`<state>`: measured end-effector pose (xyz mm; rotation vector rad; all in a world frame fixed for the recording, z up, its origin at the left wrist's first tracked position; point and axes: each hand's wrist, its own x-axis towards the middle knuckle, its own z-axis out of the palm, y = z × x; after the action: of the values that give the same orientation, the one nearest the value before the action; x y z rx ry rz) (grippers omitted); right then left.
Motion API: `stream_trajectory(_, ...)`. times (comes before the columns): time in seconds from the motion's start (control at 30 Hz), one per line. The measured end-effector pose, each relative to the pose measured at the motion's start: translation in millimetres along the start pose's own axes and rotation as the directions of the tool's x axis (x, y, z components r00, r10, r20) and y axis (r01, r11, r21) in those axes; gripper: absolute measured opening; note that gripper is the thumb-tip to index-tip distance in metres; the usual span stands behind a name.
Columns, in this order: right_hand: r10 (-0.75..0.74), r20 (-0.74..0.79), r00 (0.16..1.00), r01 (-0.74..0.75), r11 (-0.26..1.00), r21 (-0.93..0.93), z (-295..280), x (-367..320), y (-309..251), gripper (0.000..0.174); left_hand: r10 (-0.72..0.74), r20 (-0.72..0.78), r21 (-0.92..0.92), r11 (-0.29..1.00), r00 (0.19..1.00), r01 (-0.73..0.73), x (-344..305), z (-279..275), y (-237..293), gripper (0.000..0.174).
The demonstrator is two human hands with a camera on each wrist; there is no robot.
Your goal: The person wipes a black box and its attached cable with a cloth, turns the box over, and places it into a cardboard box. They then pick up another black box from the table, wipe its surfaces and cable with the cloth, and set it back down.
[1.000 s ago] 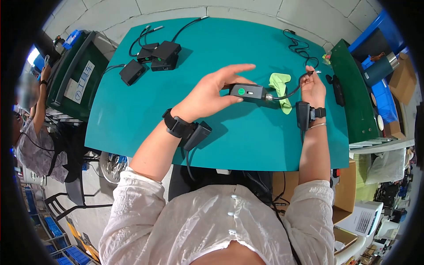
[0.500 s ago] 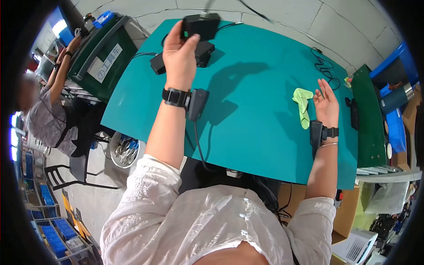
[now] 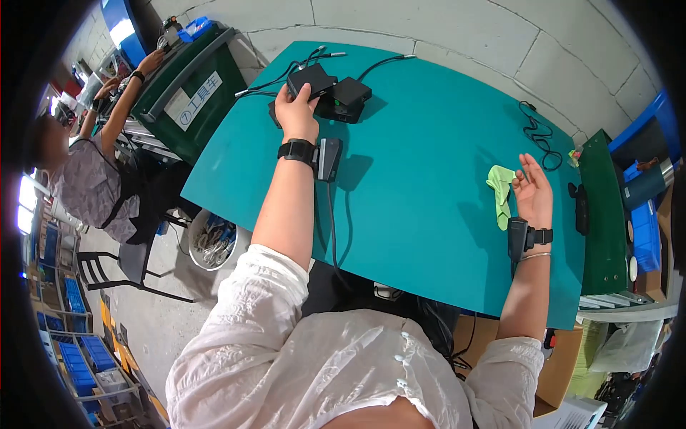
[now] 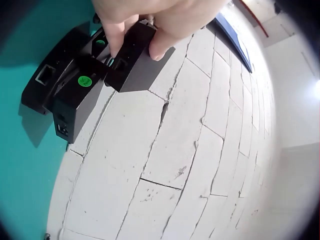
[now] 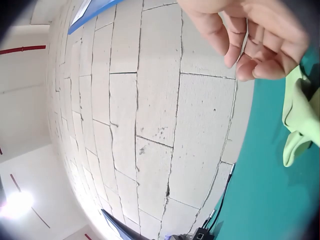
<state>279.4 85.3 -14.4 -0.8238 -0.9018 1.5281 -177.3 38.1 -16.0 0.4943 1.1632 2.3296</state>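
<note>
My left hand (image 3: 296, 120) pinches a black box (image 3: 311, 81) between thumb and fingers, over a group of similar black boxes (image 3: 349, 94) at the table's far left. In the left wrist view the held box (image 4: 131, 60) is tilted beside a box with a round green sticker (image 4: 75, 95). Thin black cables with metal tips (image 3: 329, 55) lie behind the group. My right hand (image 3: 533, 194), fingers loosely bent and holding nothing, is beside a light green cloth (image 3: 501, 193); the right wrist view also shows the hand (image 5: 255, 40) empty next to the cloth (image 5: 300, 110).
The green table (image 3: 400, 193) meets a pale block wall (image 3: 429, 21). A coiled black cable (image 3: 537, 136) lies at the far right. A green cabinet (image 3: 604, 214) stands to the right, a green tool cart (image 3: 193, 93) to the left. Another person (image 3: 89, 179) is at the far left.
My left hand has carried the black box with its cable leftward from mid-table to the group, then lowered it. My right hand has let go of the cable end. The head view has shifted.
</note>
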Motion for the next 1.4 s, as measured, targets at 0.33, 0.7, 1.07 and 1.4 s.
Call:
stream_trajectory(0.33, 0.006, 0.015, 1.0, -0.005, 1.0, -0.008, 0, 0, 1, 0.039, 0.281, -0.095, 0.418, 0.882, 0.955, -0.218, 11, -12, 6, 0.051)
stream_trajectory(0.7, 0.039, 0.026, 0.999, -0.039, 0.999, -0.015, 5, -3, -1, 0.033, 0.349, 0.135, 0.938, 0.256, 0.927, -0.233, -4, -6, 7, 0.034)
stream_trajectory(1.07, -0.182, -0.047, 0.982, 0.175, 0.976, -0.129, -8, -17, -26, 0.026, 0.002, 0.65, 0.251, 0.943, 0.76, -0.217, -66, 50, -1, 0.016)
stream_trajectory(1.4, -0.568, -0.343, 0.748, 0.259, 0.726, -0.637, -131, -265, -95, 0.027, -0.465, 0.823, 0.445, 0.885, 0.328, 0.138, -94, 51, -39, 0.018)
